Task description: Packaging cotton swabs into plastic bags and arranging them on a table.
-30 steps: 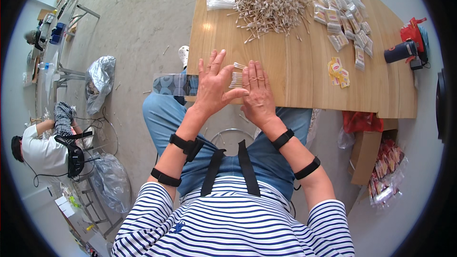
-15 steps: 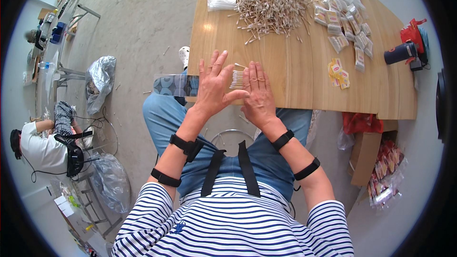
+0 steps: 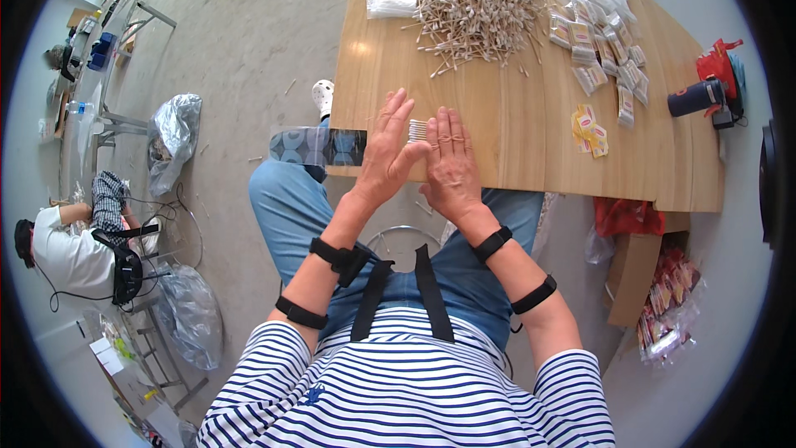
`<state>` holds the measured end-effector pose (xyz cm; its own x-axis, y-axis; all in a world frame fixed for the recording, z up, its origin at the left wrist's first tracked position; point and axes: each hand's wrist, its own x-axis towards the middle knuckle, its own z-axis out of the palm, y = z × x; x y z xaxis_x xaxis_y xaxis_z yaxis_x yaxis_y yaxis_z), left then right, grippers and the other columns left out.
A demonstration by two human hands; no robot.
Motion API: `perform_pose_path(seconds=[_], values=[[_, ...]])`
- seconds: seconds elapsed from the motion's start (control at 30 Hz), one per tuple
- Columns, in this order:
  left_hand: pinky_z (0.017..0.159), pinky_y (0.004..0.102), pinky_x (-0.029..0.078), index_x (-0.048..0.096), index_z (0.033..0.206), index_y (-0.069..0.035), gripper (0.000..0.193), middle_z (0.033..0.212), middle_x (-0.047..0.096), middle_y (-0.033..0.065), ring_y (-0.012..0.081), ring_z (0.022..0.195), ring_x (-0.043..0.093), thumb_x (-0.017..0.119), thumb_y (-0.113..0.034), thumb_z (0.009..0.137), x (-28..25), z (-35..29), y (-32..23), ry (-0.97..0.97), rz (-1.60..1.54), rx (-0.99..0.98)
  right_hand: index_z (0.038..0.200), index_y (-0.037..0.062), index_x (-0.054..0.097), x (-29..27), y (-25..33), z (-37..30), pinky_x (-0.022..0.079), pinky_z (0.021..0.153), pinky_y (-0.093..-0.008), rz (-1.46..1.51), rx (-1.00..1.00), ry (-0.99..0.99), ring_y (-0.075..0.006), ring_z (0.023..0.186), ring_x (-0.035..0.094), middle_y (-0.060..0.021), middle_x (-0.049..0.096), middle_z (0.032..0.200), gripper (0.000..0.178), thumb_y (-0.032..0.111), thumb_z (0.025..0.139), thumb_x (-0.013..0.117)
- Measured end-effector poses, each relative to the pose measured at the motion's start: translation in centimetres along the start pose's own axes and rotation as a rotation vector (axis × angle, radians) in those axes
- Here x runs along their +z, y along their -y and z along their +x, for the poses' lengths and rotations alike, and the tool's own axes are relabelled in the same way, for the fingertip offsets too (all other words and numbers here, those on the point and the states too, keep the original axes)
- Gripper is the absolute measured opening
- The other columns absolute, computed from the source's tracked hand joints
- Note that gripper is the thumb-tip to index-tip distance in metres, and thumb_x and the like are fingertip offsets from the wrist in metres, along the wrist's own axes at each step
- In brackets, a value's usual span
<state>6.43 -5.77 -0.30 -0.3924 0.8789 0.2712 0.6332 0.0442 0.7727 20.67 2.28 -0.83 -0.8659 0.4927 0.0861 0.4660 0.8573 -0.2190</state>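
White-tipped swabs (image 3: 418, 131) lie in a row between the left hand (image 3: 385, 158) and right hand (image 3: 452, 164), near side of the table (image 3: 531, 133). Both are flattened, fingers extended, clenching nothing visible; uneven pressure from the 2 could skew or scatter the row.

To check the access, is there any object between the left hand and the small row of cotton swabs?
Nothing visible stands between the left hand and the row of cotton swabs. They lie on the table between it and the right hand; exact contact is unclear.
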Motion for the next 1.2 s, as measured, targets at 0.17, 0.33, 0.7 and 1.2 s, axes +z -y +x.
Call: perform_pose_path(seconds=[0.17, 0.33, 0.7, 1.2], values=[[0.122, 0.0414, 0.019, 0.041, 0.148, 0.004, 0.075, 0.159, 0.033, 0.0223, 0.0355, 0.152, 0.023, 0.043, -0.056, 0.102, 1.9, 0.9, -0.2, -0.102, -0.372, -0.093, 0.151, -0.0061, 0.027, -0.2, 0.2, 0.1, 0.016, 0.126, -0.0457, 0.013, 0.010, 0.006, -0.0386, 0.152, 0.018, -0.0244, 0.022, 0.161, 0.099, 0.015, 0.068, 0.076], [0.125, 0.0411, 0.009, 0.032, 0.153, 0.004, 0.081, 0.162, 0.028, 0.0170, 0.0274, 0.154, 0.017, 0.030, -0.061, 0.104, 2.5, 0.8, 0.1, -0.148, -0.700, -0.150, 0.151, -0.0068, 0.028, -0.6, 2.1, 0.5, 0.015, 0.126, -0.0474, 0.064, 0.038, 0.037, -0.0418, 0.152, 0.017, -0.0268, 0.022, 0.160, 0.112, 0.024, 0.060, 0.086], [0.125, 0.0417, 0.009, 0.033, 0.153, 0.002, 0.077, 0.160, 0.032, 0.0135, 0.0242, 0.153, 0.018, 0.026, -0.059, 0.106, 1.9, 0.6, -0.7, -0.094, -0.884, -0.229, 0.151, -0.0070, 0.028, -0.1, 1.9, 0.5, 0.013, 0.126, -0.0481, -0.013, 0.035, 0.054, -0.0420, 0.152, 0.016, -0.0274, 0.022, 0.160, 0.113, 0.027, 0.061, 0.086], [0.125, 0.0495, 0.013, 0.026, 0.156, 0.000, 0.108, 0.164, 0.022, 0.0180, 0.0337, 0.154, 0.016, 0.079, -0.015, 0.063, -1.5, -3.4, -0.7, 0.261, 0.586, 0.050, 0.150, -0.0074, 0.029, 0.8, 1.6, 0.3, 0.015, 0.125, -0.0478, -0.024, 0.025, 0.028, -0.0406, 0.153, 0.014, -0.0270, 0.020, 0.161, 0.106, 0.022, 0.065, 0.084]])
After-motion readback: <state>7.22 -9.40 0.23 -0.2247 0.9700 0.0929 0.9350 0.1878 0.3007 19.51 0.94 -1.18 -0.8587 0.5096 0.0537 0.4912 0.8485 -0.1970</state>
